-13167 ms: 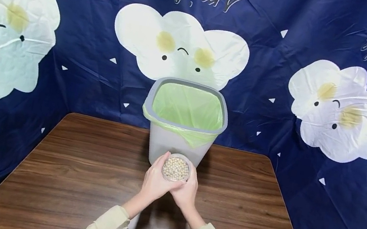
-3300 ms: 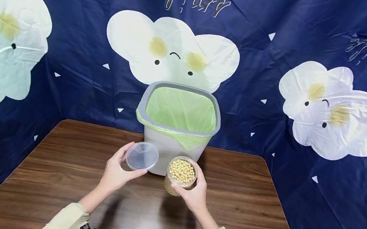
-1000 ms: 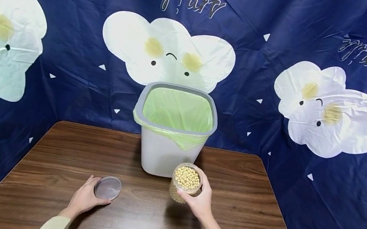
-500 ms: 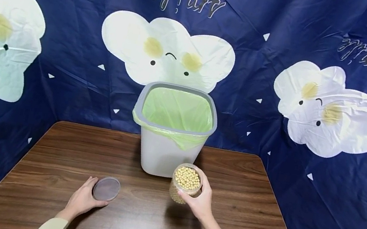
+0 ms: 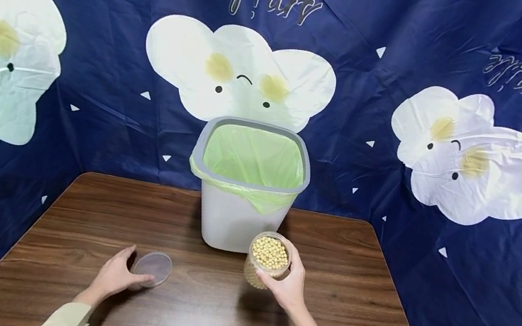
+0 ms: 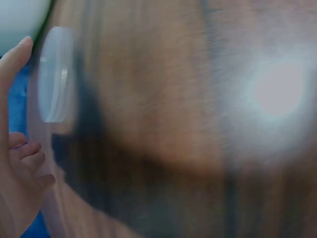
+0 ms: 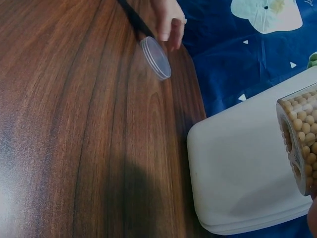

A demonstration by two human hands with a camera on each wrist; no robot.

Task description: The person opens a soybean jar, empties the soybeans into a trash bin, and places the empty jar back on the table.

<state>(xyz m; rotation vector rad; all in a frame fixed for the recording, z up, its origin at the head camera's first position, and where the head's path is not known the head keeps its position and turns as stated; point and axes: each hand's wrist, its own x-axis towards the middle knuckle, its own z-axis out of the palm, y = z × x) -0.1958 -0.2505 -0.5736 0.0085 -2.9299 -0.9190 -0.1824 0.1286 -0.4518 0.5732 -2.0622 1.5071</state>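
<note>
A clear round plastic lid (image 5: pixel 153 269) lies flat on the wooden table, left of the middle. Just beside it is my left hand (image 5: pixel 114 274), thumb and fingers spread and lifted off it; the left wrist view shows a gap between the hand (image 6: pixel 22 183) and the lid (image 6: pixel 57 74). My right hand (image 5: pixel 289 284) grips a clear plastic jar (image 5: pixel 254 275) by its side, thumb at the front. Round pale-yellow soybeans (image 5: pixel 270 253) fill the uncovered jar nearly to the rim. In the right wrist view the jar (image 7: pixel 302 144) shows only in part, tipped by the camera's angle.
Behind the jar stands a light grey bin (image 5: pixel 229 221) with a grey rim, lined with a green bag (image 5: pixel 254 156) folded over its edge. A dark blue curtain (image 5: pixel 364 111) with cloud prints encloses the table's (image 5: pixel 192 314) back and sides.
Earlier both hands held the jar together; then my left hand carried the lid off, down to the table at left. Over the last half second it has let go of the lid. The jar has barely moved.
</note>
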